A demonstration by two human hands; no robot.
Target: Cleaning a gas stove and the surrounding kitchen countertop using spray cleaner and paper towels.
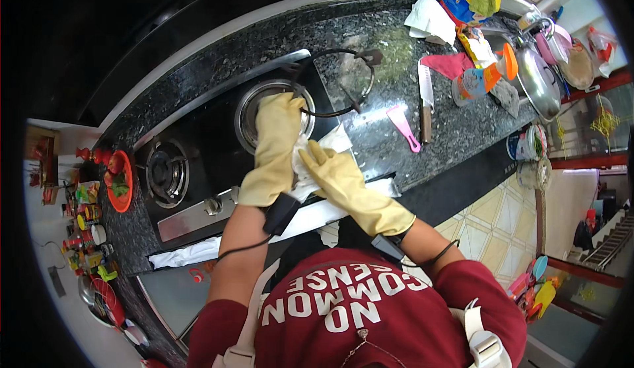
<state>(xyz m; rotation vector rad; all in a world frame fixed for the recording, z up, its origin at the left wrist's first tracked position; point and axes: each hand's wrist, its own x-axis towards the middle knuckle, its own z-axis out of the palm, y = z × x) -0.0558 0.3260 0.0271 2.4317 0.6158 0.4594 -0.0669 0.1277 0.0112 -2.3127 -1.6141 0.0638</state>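
Both my hands wear pale yellow rubber gloves. My left hand [278, 125] is over the right gas burner [246, 115], its fingers closed at the near left side of a black pan support ring [369, 85]. The ring sits off the burner, reaching over the granite counter to the right. My right hand [337, 177] is lower and nearer to me, its fingers on a crumpled white paper towel [301, 172]. Part of the towel shows beyond the fingers; the glove hides the rest. Under both hands lies the black gas stove [213, 135].
On the counter to the right lie a pink scraper [403, 127], a knife [425, 100], a red cloth [448, 65] and a spray bottle [478, 83]. A steel lid [540, 80] is near the sink. Left of the stove stand the other burner [167, 174] and an orange basin [128, 182].
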